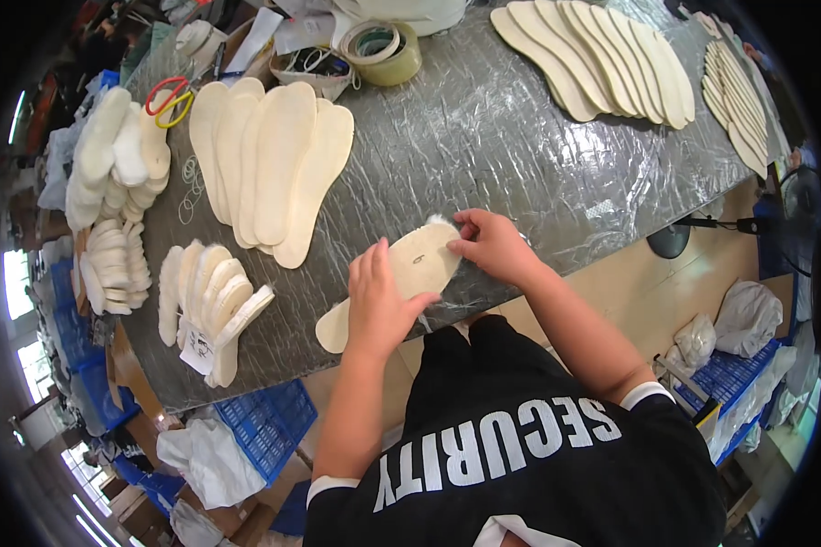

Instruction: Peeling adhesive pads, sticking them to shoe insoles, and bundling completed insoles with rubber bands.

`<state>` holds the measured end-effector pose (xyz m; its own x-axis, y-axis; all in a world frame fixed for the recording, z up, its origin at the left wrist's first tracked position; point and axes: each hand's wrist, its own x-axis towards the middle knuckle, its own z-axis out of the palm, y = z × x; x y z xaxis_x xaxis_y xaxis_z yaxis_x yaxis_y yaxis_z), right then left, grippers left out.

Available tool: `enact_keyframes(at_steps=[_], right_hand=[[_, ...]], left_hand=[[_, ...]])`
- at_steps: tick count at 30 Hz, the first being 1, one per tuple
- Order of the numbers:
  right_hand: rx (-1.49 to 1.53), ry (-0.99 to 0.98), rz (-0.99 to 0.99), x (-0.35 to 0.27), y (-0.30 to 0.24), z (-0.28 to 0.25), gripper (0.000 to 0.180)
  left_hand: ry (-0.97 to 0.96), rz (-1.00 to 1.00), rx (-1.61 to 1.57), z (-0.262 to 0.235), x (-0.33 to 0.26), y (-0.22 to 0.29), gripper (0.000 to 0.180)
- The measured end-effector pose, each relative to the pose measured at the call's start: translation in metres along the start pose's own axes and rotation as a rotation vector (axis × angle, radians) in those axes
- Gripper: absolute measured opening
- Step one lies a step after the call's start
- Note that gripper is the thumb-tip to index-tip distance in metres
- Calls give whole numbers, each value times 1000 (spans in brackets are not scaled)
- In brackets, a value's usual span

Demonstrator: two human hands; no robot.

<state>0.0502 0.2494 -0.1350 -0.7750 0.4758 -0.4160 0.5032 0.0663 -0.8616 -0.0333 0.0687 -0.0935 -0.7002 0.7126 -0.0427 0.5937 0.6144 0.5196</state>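
I see white block lettering on the black shirt (511, 483), a dark mark on the pale insole (436, 255), blurry handwriting on a white tag (195, 348). The left hand (379, 296), thumb spread, partly hides the insole near the table's edge (336, 369). The right hand's (494, 244) thumb and forefinger meet its tip; whether clamped, I cannot tell.

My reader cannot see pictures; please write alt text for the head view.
A person's left hand lies across a pale insole while the right hand touches its fuzzy end, at the near edge of a grey table. Fanned insoles lie at left and far right; scissors and tape rolls are farther back.
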Motion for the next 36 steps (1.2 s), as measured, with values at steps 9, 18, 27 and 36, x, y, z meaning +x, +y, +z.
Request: enact_keyframes(at_steps=[9,18,27,36], right_hand=[[235,-261,15,-25,6,-4,34],[385,-285,-219,-34,7,-6,59],[409,-391,-82,-44,-14,-16,64],[298,84,-355,-38,-10,2,66]], left_hand=[[-215,-162,-327,-6,10,-17,28],[-285,-7,-402,-18,4,0,23],[-432,-191,-705,-31,13,21,17],[-527,-324,-978,-16,38,20,11]])
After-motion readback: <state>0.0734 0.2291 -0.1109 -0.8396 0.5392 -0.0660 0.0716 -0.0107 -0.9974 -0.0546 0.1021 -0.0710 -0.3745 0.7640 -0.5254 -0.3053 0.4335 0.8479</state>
